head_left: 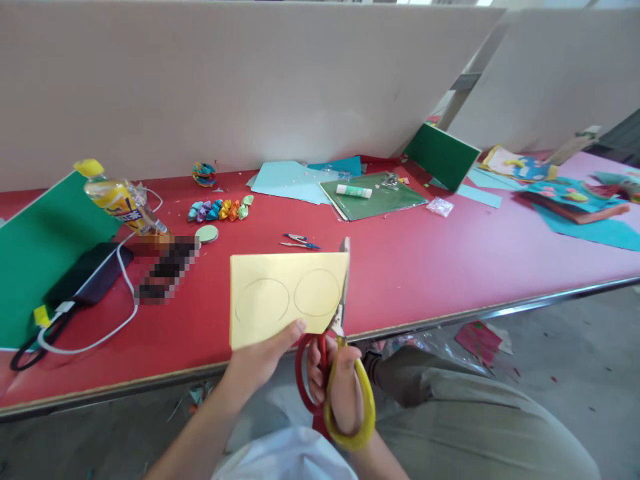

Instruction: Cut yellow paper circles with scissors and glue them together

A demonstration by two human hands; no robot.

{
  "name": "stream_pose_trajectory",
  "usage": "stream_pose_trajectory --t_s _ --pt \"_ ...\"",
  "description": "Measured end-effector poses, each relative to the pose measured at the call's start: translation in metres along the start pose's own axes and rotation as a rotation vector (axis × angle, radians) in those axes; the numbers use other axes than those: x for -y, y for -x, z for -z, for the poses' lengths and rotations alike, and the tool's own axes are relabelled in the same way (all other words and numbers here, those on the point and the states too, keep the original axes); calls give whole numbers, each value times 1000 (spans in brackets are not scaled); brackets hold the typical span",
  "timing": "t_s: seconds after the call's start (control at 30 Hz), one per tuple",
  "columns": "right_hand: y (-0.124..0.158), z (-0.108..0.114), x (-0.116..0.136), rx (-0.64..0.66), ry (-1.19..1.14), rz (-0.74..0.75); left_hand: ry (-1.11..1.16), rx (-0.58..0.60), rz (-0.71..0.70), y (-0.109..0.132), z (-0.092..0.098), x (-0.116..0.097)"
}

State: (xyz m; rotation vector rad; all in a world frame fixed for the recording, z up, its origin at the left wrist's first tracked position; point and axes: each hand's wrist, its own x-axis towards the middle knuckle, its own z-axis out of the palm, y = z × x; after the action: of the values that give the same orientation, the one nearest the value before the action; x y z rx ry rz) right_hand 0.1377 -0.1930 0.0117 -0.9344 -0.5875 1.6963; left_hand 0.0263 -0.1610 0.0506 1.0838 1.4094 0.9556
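My left hand (267, 357) holds a yellow sheet of paper (290, 267) by its lower edge, thumb on top and the other fingers hidden beneath. Two circles are drawn side by side on the sheet in thin dark line. My right hand (345, 387) grips a pair of scissors (369, 407) with one red and one yellow handle loop. The blades point away from me along the right edge of the paper, and I cannot tell how far apart they are. Beyond the paper lies a small pair of compasses or tweezers-like tool (303, 244) with blue tips.
Left on the red table (400, 280) are a yellow-capped drink bottle (120, 203), a black power bank (90, 273), a white cable (131, 287) and a pixelated dark object (170, 270). Farther back lie folded paper pieces (220, 210), light blue paper (290, 181) and a glue stick (354, 191).
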Motion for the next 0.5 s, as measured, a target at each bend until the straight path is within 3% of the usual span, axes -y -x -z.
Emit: stream_pose_trajectory --t_s 0.17,0.33,0.5 --pt "-22 -4 16 26 -43 -31 -97 -113 -61 -24 9 3" --pt "-17 2 12 59 -15 -66 121 -209 -170 -39 16 18" --pt "-8 12 1 132 96 -20 210 -143 -101 -33 18 18"
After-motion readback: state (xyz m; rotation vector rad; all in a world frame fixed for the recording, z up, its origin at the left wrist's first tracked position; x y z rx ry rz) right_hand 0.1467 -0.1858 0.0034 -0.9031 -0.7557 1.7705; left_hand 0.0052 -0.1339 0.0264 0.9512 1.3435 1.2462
